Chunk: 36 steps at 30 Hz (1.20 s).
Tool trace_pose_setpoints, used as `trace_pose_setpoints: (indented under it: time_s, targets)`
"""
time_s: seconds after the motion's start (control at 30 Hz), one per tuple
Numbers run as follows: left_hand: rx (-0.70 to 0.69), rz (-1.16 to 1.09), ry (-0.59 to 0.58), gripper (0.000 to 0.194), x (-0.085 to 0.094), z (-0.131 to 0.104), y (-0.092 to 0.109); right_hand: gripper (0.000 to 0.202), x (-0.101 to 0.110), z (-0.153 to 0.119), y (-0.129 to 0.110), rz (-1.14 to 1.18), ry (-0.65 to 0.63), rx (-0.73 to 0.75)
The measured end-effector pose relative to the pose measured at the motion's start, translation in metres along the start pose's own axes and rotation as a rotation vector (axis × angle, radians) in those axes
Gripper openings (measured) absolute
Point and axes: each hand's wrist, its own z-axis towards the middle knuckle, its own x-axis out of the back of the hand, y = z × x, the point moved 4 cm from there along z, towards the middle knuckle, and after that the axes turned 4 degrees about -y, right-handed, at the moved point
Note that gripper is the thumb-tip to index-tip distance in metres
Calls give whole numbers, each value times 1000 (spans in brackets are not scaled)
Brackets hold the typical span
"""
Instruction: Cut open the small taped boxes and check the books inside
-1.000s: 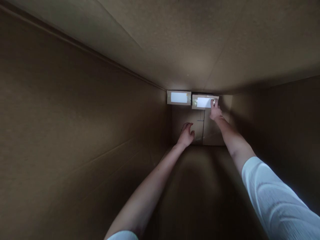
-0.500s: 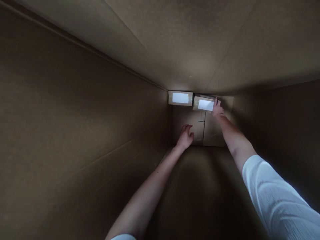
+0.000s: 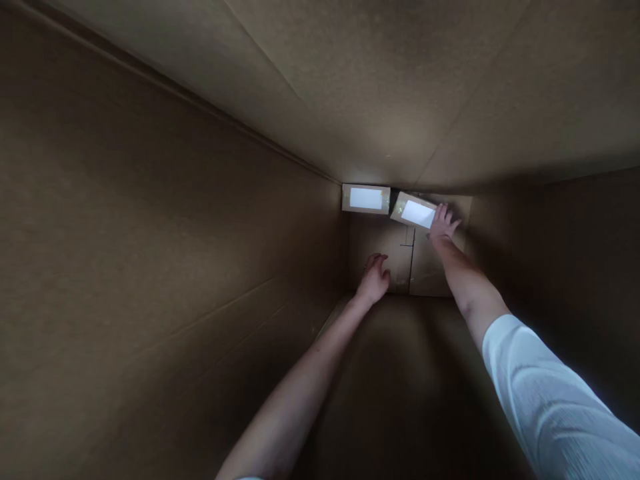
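Observation:
Two small cardboard boxes with white labels lie at the far end of a deep cardboard carton. The left box (image 3: 366, 199) sits straight in the far left corner. To its right the other box (image 3: 417, 211) is tilted, its right end lower than its left. My right hand (image 3: 444, 223) rests on the right end of that tilted box, fingers spread apart. My left hand (image 3: 374, 277) hovers over the carton's bottom, below the left box, with its fingers curved and apart and nothing in them.
Tall brown carton walls surround both arms, with the left wall (image 3: 175, 220) close by my left arm. The carton's bottom (image 3: 433, 267) has a dark seam and a short dark line across it.
The right box has turned, its right end now lower, and a wider gap separates it from the left box. The fingers of my right hand have spread. My left hand has barely moved.

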Motion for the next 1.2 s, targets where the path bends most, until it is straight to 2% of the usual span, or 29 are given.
trace_pose_setpoints:
  time_s: [0.1, 0.3, 0.53, 0.7, 0.83, 0.97, 1.07, 1.2]
  targets:
    - [16, 28, -12, 47, -2, -4, -1, 128, -5, -6, 8, -10, -43, -27]
    - [26, 62, -11, 48, -1, 4, -6, 136, -10, -15, 9, 98, -52, 99]
    - [-4, 102, 19, 50, -7, 47, -14, 138, -15, -19, -3, 118, -79, 240]
    - [85, 170, 45, 61, -1, 82, -37, 137, -21, -17, -17, 145, -105, 386]
    - [203, 211, 56, 80, 15, 92, -65, 131, -35, -17, -35, 137, -158, 477]
    - [282, 257, 59, 101, 45, 78, -75, 132, -44, -28, -57, 220, -247, 604]
    - [308, 289, 79, 116, 72, 62, -61, 134, -33, -46, -65, 318, -266, 720]
    - [197, 315, 57, 119, 95, 39, -22, 137, -3, -86, -52, 440, -201, 796]
